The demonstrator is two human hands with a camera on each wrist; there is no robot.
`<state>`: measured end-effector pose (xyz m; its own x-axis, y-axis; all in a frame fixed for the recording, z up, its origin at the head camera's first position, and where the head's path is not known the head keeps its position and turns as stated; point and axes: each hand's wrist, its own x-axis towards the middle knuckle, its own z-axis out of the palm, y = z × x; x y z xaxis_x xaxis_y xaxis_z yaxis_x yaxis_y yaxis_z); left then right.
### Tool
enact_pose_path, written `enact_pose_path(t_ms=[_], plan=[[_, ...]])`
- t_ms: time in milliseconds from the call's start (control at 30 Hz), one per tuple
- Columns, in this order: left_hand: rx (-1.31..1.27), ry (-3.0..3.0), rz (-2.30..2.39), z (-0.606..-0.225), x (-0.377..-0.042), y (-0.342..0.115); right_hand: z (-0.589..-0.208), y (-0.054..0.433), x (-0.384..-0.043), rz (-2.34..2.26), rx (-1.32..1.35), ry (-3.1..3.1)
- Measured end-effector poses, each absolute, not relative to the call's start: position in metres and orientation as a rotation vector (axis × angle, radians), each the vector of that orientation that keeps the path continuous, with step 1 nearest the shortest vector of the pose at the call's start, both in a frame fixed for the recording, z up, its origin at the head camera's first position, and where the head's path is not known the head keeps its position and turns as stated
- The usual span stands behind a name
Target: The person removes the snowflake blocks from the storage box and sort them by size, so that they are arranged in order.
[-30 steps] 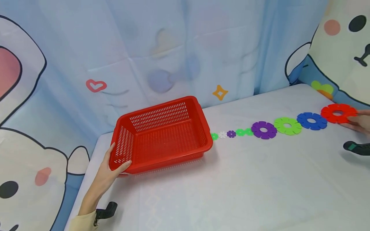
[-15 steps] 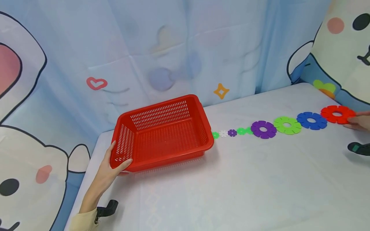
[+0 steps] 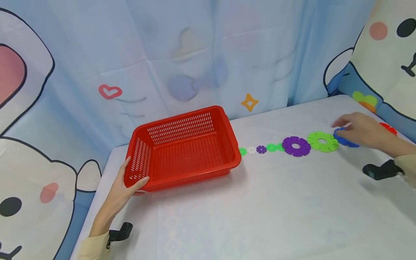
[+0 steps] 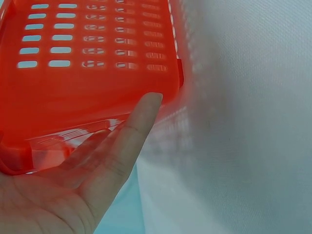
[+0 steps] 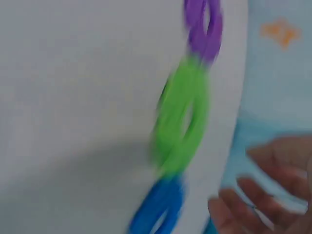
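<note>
A red plastic basket [image 3: 192,179] with slotted walls is tipped toward me, its inside in view. My left hand [image 3: 119,191] grips its left end, with the thumb [image 4: 139,119] on the inside wall and the other fingers underneath. My right hand [image 3: 365,131], holding nothing, hovers over a blue flower-shaped disc [image 3: 340,138] and partly hides it. Its fingers are loosely bent in the blurred right wrist view. A red flower disc [image 3: 389,129] shows behind that wrist. To the left lie a light green flower disc [image 3: 313,142] and a purple one [image 3: 287,146].
Several small flower pieces continue the row leftward, among them a small purple one [image 3: 261,149] and a white one [image 3: 251,150], up to the basket's right side. A white cloth covers the table [image 3: 260,213]. A blue printed curtain [image 3: 201,43] stands along the back.
My right hand has left the red flower disc and moved left over the blue one. The left hand still grips the basket, which has hardly moved.
</note>
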<state>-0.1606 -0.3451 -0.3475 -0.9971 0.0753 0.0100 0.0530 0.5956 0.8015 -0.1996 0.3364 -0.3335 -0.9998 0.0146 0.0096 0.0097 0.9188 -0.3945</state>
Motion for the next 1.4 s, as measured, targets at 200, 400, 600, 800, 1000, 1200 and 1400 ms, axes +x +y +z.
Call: enact_pose_path(t_ms=[200,400,600,800,1000,1200,1400], plan=[[0.071,2.782,1.399,-0.35,-0.161,-0.35,-0.335,0.215,-0.21,0.725,0.603,-3.058],[0.071,2.77,1.405,-0.348,-0.166,-0.349,-0.354,0.163,-0.198,0.617,0.622,-3.176],[0.082,2.762,1.413,-0.346,-0.167,-0.346,-0.364,0.165,-0.192,0.521,0.637,-3.2],[0.077,2.747,1.419,-0.347,-0.167,-0.347,-0.366,0.164,-0.192,0.556,0.677,-3.206],[0.074,2.754,1.413,-0.348,-0.165,-0.348,-0.361,0.173,-0.204,0.746,0.699,-3.118],[0.079,2.747,1.424,-0.349,-0.165,-0.349,-0.357,0.195,-0.226,0.531,0.651,-3.061],[0.082,2.745,1.426,-0.348,-0.166,-0.348,-0.357,0.214,-0.241,0.255,0.707,-3.044]])
